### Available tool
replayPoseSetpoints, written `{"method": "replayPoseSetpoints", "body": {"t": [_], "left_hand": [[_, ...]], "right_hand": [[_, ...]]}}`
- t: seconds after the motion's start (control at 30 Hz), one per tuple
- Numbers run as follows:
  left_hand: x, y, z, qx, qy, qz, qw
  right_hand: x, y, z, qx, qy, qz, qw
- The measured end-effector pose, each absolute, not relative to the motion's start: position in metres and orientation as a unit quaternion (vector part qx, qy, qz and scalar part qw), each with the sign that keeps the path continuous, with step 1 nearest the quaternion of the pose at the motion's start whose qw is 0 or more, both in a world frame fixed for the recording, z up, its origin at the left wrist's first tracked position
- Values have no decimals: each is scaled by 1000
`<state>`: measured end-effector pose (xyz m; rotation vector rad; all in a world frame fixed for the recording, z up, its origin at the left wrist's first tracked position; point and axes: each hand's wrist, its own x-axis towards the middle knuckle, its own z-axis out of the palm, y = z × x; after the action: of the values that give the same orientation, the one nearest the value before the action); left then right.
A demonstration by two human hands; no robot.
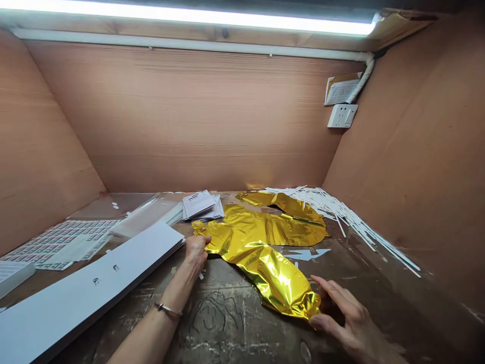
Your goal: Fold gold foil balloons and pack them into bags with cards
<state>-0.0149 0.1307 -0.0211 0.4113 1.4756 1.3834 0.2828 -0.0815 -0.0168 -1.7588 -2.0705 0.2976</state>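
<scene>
A shiny gold foil balloon (273,270), uninflated and creased, lies slantwise across the table in front of me. My left hand (197,248) pinches its far left end, near a small tab with a hole; some of those fingertips are hidden under the foil. At its near right end, my right hand (350,313) has thumb and fingers spread around the crumpled tip, the thumb at the foil's edge. Behind it lies another flat gold foil balloon (273,227), partly covered by the first. A third gold foil piece (280,200) rests farther back.
A long stack of white card (87,288) lies at left, beside sheets of small printed labels (71,240) and clear plastic bags (146,215). Printed packets (200,205) sit at the back. Thin white sticks (352,217) are heaped right, below a wall socket (342,116). Wooden walls enclose the table.
</scene>
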Motion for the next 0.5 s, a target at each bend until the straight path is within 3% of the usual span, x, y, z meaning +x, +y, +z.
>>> {"method": "replayPoseSetpoints", "body": {"t": [0.17,0.23,0.27,0.3,0.4,0.5], "left_hand": [[-16,109,8,258,659,591,386],[-9,81,19,362,654,603,280],[-2,64,22,496,620,586,162],[8,46,22,632,546,547,57],[41,-5,8,893,248,365,-90],[65,-29,-14,931,219,248,-155]], "right_hand": [[265,-84,-29,-685,-631,223,288],[262,-81,-26,-688,-589,277,322],[261,-79,-24,-683,-573,301,337],[260,-77,-21,-675,-562,323,353],[258,-72,-12,-646,-532,378,397],[256,-70,-6,-610,-513,416,438]]}}
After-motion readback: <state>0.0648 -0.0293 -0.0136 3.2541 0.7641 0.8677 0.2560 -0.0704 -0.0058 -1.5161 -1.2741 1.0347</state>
